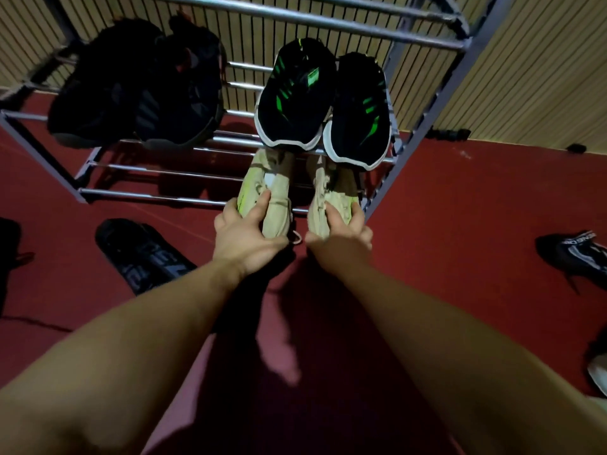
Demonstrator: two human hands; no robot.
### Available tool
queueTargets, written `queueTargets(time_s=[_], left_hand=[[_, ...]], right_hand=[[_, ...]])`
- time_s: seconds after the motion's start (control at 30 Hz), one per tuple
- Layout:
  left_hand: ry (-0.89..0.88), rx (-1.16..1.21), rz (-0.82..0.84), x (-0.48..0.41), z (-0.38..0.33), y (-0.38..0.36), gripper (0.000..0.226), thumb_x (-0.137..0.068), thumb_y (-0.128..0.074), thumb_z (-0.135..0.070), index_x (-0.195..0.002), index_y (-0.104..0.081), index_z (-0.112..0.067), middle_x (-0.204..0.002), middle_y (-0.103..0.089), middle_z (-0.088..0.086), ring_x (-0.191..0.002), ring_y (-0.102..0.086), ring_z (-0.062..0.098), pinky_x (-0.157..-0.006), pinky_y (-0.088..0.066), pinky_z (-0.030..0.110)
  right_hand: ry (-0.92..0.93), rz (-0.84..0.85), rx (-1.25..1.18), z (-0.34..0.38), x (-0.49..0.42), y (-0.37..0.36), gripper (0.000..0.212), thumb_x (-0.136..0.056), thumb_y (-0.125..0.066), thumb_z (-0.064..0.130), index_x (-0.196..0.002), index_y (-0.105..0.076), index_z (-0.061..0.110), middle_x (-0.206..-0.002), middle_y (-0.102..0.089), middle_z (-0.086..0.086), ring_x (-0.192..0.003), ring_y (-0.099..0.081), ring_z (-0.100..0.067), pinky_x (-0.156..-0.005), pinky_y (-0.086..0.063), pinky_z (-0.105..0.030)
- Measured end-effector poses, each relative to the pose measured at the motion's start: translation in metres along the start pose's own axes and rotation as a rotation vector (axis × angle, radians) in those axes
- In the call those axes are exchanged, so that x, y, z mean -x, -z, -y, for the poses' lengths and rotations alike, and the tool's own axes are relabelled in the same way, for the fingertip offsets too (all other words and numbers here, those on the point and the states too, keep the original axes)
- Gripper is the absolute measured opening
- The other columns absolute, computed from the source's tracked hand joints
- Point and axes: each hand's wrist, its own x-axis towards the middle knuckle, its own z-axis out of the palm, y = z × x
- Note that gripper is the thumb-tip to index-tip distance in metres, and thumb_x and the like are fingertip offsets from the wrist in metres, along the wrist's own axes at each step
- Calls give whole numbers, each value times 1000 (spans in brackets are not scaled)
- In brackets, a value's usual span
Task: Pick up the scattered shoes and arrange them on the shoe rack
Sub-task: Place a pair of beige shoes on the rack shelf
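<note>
Six shoes (295, 93) at one rack (157, 196), perhaps four more on the floor (460, 224).

1. On the shoe rack's (328, 25) upper shelf: left pair (184, 93) and right pair (295, 93), well apart.
2. Right under the right pair, on what looks like the lower shelf: low pair (279, 205).
3. On the floor (460, 208): left shoe (144, 254) before the rack, far shoe (574, 254) off to the right.
</note>
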Motion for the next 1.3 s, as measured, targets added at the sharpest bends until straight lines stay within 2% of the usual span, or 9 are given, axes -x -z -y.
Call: queueTargets(time_s=[0.23,0.37,0.5,0.57,0.67,0.77,1.0,1.2,1.3], left_hand=[[0,-252,281,-64,-4,-24,107,-76,-69,-44,-147,11,-41,-153,26,16,-144,10,35,-116,-8,37],[-168,-343,343,-56,30,-30,121,-69,-78,-42,-148,13,-35,-146,37,21,-141,22,38,-117,-3,37],[-42,-138,171,-45,60,-35,119,-72,-77,-38,-149,13,-32,-155,12,19,-142,-8,39,-115,-18,38],[49,99,89,-37,69,-43,113,-75,-77,-31,-151,7,-23,-152,-19,16,-138,-25,32,-110,-24,27],[56,348,112,-25,76,-54,89,-80,-73,-25,-150,-19,-13,-140,-43,-3,-124,-43,13,-89,-30,7],[80,537,159,-20,73,-58,110,-65,-78,-39,-151,-13,-17,-141,-46,-1,-126,-47,15,-102,-39,24],[123,734,222,-35,73,-55,124,-56,-82,-27,-152,-4,-24,-147,-40,1,-133,-41,18,-114,-30,41],[98,880,237,-46,48,-54,89,-80,-66,5,-150,-19,-25,-137,-53,4,-121,-55,20,-106,-41,43],[41,813,178,-55,28,-57,81,-73,-78,-13,-142,-37,-23,-127,-60,-1,-113,-61,14,-100,-47,41]], right_hand=[[-59,46,34,-9,-49,-23,68,-83,-59,48,-145,-29,39,-156,0,-12,-140,-10,-37,-116,-16,-39],[127,72,60,-44,-28,-37,100,-77,-72,43,-151,-7,27,-154,12,-21,-144,1,-34,-118,-13,-37],[-134,18,-518,-56,-17,-53,105,-75,-78,28,-150,-5,17,-153,-18,-13,-137,-29,-28,-112,-28,-34],[-320,107,-956,-52,-12,-56,88,-82,-72,24,-148,-14,23,-143,-40,-7,-115,-54,-24,-89,-51,-41],[-472,242,-1315,-47,-6,-50,46,-96,-50,23,-138,-31,27,-115,-58,1,-86,-65,-21,-68,-53,-34],[-514,185,-1364,-50,-12,-47,33,-100,-41,20,-133,-42,23,-104,-60,-1,-79,-62,-18,-65,-52,-29],[-537,37,-1453,-44,-14,-48,35,-97,-45,6,-132,-48,13,-99,-60,0,-81,-59,-14,-54,-55,-20],[-360,-8,-1263,-41,-24,-38,30,-99,-40,9,-120,-43,30,-114,-53,4,-105,-56,-18,-70,-52,-25],[-257,-6,-1163,-42,-32,-32,33,-97,-42,10,-127,-43,23,-108,-60,5,-96,-61,-14,-68,-52,-25]])
